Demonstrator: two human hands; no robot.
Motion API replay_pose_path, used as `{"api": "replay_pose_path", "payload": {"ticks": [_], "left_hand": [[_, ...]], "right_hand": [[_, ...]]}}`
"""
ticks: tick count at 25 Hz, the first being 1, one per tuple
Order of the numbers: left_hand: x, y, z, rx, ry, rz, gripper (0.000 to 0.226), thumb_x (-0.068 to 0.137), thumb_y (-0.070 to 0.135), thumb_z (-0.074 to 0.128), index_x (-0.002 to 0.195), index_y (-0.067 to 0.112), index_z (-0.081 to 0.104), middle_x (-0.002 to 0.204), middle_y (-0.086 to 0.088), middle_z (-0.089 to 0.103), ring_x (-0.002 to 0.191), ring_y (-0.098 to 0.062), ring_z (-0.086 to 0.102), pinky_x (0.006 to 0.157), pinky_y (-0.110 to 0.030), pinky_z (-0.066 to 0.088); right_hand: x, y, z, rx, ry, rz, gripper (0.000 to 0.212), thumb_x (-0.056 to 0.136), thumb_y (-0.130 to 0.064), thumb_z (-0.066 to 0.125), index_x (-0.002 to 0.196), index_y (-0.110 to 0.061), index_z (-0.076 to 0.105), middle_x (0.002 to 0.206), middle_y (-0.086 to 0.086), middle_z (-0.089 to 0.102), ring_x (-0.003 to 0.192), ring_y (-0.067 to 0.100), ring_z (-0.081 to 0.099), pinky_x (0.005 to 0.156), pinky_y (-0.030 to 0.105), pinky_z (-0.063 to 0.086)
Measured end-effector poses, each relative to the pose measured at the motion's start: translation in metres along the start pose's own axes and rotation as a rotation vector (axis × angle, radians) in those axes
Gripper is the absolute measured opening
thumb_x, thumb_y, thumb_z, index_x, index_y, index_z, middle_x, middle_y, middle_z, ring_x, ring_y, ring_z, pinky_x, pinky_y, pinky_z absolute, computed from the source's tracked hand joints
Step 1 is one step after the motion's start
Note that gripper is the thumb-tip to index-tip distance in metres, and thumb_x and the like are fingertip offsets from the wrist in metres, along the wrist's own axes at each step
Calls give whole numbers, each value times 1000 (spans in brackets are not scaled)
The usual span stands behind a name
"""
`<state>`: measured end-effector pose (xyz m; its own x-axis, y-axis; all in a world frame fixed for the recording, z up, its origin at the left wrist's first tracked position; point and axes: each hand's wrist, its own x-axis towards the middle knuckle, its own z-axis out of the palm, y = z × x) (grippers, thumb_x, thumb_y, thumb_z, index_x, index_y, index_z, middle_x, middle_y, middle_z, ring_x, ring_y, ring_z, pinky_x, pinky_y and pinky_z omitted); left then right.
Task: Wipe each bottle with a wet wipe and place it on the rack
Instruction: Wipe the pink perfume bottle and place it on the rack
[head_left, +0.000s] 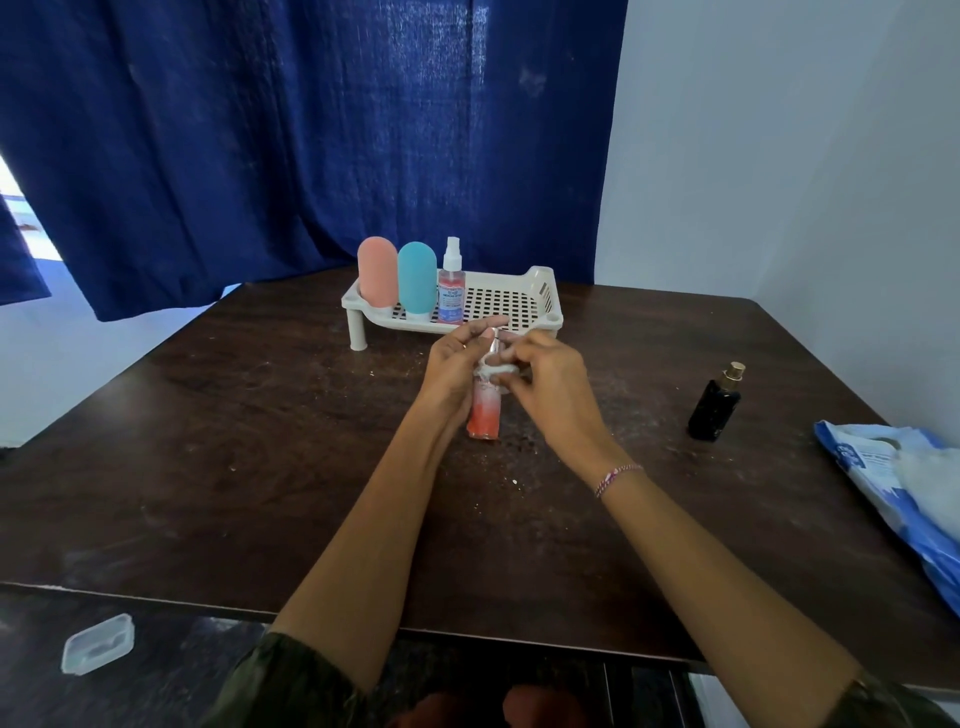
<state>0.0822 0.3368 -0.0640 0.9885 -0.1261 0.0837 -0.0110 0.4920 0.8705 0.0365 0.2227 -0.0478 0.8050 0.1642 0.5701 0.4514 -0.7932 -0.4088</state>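
My left hand (454, 364) grips a spray bottle (484, 418) with an orange-to-clear body, held tilted above the table's middle. My right hand (545, 384) pinches a white wet wipe (497, 368) against the bottle's neck. Behind my hands stands the white slotted rack (519, 301). On its left part stand a pink bottle (377, 278), a teal bottle (417, 278) and a clear spray bottle (451, 288) with pink liquid. A black bottle (716, 408) with a gold cap stands alone on the table to the right.
The dark wooden table (260, 441) fills the view. A blue-and-white wipe pack (904, 483) lies at its right edge. A blue curtain (311, 130) hangs behind. A clear plastic lid (97, 644) lies on the floor at lower left.
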Motion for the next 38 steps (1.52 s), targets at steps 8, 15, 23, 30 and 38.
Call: {"api": "replay_pose_path", "payload": {"ticks": [8, 15, 23, 30, 38], "left_hand": [[0, 0, 2, 25, 38, 8, 24, 93, 1, 48, 99, 13, 67, 105, -8, 68, 98, -11, 58, 79, -22, 47], [0, -2, -2, -122, -83, -24, 25, 93, -4, 44, 102, 7, 65, 99, -9, 68, 78, -11, 69, 64, -22, 56], [3, -4, -3, -99, -94, -46, 25, 95, 4, 44, 110, 8, 64, 127, -15, 58, 104, -22, 62, 78, -31, 56], [5, -7, -4, -3, 0, 9, 26, 95, 5, 44, 109, 10, 65, 106, -11, 69, 116, -21, 50, 85, -24, 41], [-1, -2, -2, -114, -58, -26, 25, 94, 1, 44, 104, 9, 66, 99, -7, 70, 84, -14, 67, 67, -25, 57]], "right_hand": [[-42, 2, 7, 77, -171, -13, 22, 77, -6, 71, 99, -8, 71, 89, -2, 58, 77, 8, 55, 77, 6, 39], [9, 1, -6, 63, 69, 39, 24, 84, -4, 64, 108, -2, 66, 107, 7, 61, 107, 19, 57, 95, 31, 49], [-7, 20, -1, 217, 57, 36, 20, 78, -8, 71, 97, -9, 69, 100, 0, 65, 86, 6, 61, 79, 16, 52], [-37, 17, 4, 130, -221, -39, 20, 70, -10, 78, 89, -9, 74, 80, -2, 62, 69, 5, 54, 68, 13, 44], [5, 8, -6, 150, 46, 26, 23, 70, -10, 77, 93, -7, 72, 96, 3, 67, 86, 7, 59, 84, 16, 48]]}}
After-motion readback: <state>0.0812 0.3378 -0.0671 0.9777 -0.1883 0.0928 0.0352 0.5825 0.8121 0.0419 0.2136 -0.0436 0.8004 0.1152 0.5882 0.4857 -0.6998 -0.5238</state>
